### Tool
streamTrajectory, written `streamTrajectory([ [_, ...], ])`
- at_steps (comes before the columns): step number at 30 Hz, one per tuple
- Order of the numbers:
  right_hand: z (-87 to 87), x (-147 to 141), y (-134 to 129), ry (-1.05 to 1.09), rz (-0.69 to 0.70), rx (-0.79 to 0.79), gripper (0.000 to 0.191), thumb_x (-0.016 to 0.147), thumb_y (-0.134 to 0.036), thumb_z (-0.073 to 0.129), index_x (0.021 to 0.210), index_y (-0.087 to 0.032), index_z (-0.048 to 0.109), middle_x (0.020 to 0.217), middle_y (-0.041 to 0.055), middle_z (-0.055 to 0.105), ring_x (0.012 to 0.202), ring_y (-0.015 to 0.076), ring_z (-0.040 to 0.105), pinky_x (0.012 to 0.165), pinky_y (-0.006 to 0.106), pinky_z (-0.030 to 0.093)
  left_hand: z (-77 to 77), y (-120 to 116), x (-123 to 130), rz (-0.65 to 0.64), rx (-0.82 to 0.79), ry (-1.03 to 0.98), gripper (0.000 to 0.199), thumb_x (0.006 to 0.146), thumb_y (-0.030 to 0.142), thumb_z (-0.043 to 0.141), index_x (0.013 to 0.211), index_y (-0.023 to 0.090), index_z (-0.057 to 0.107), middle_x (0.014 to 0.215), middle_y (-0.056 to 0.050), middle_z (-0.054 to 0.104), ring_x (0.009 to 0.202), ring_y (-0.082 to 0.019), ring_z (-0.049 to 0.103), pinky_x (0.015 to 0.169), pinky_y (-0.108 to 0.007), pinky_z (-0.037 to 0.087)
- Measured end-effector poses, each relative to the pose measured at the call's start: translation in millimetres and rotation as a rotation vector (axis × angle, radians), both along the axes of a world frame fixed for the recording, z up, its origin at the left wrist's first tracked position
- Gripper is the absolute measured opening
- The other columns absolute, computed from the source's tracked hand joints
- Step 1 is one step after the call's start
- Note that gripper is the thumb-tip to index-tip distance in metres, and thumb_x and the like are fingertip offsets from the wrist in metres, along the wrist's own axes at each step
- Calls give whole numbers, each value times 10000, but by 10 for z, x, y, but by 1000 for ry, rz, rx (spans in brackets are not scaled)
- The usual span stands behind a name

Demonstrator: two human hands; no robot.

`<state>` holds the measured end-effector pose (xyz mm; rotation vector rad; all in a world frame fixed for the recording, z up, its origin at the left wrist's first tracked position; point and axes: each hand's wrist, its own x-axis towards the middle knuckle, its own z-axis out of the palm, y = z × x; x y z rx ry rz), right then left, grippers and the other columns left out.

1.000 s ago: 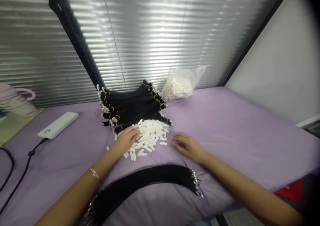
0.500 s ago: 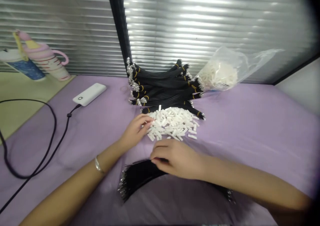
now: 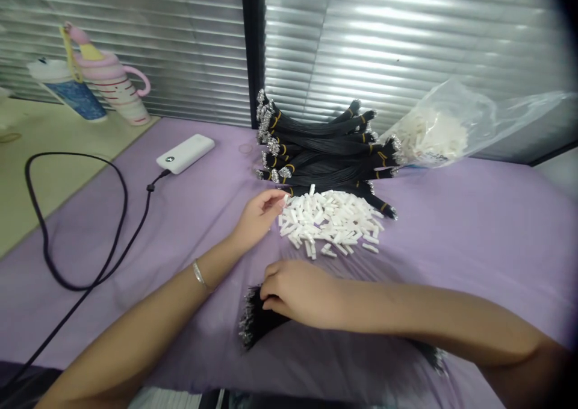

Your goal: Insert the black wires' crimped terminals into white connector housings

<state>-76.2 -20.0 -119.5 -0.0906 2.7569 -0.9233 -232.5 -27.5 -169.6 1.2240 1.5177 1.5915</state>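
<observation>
A pile of small white pieces lies on the purple cloth. At its left edge is my left hand, thumb and fingertips pressed together around a white piece. My right hand is over a spread bundle of black cords with silvery ends, nearer to me. Its fingers are curled at the left part of the bundle; whether they grip a cord is hidden. The bundle's other end shows beyond my right forearm.
Tied black cord bundles are stacked behind the pile, beside a clear bag of white pieces. At left are a white power bank, a looped black cable, a pink mug and a blue-and-white cup.
The view has shifted, so the scene sits further right. My right hand has moved left over the cords toward their silvery ends. My left hand is now at the pile's upper left edge.
</observation>
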Motion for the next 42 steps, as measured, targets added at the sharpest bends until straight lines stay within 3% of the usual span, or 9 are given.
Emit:
streamTrajectory([
  [7, 20, -29, 45, -23, -143, -168, 153, 775, -122, 526, 834, -110, 667, 865, 59, 653, 793, 133, 565, 762, 231, 404, -19, 6, -4, 5, -10, -42, 271, 825, 333, 580, 993, 122, 611, 995, -87, 642, 878, -166, 585, 783, -301, 471],
  [17, -104, 2, 105, -46, -376, -485, 173, 839, -242, 524, 875, -108, 627, 805, 32, 654, 703, 86, 575, 657, 184, 445, 91, -41, 36, -11, -53, -58, 269, 814, 329, 589, 999, 134, 611, 1030, -83, 644, 890, -173, 594, 791, -307, 463],
  [29, 155, 115, 126, 221, -406, -338, 87, 843, -140, 457, 845, -127, 543, 795, 18, 583, 703, 89, 507, 672, 207, 392, 153, -99, 143, -61, -128, -244, 269, 786, 328, 637, 964, 128, 628, 917, -52, 640, 793, -134, 574, 778, -268, 458],
  [36, 361, 348, 487, 374, -420, -317, 104, 864, -194, 536, 833, -130, 612, 810, 20, 619, 753, 88, 541, 723, 196, 404, 200, -256, 367, -116, -249, -416, 290, 802, 330, 636, 1038, 163, 626, 924, -59, 642, 795, -144, 584, 745, -266, 464],
  [42, 151, 396, 848, 315, -665, -433, 146, 844, -187, 515, 745, -116, 595, 647, -18, 508, 589, 60, 427, 547, 178, 326, 46, -300, 390, -166, -280, -445, 192, 825, 298, 624, 998, 217, 645, 892, -22, 653, 802, -121, 576, 799, -256, 449],
])
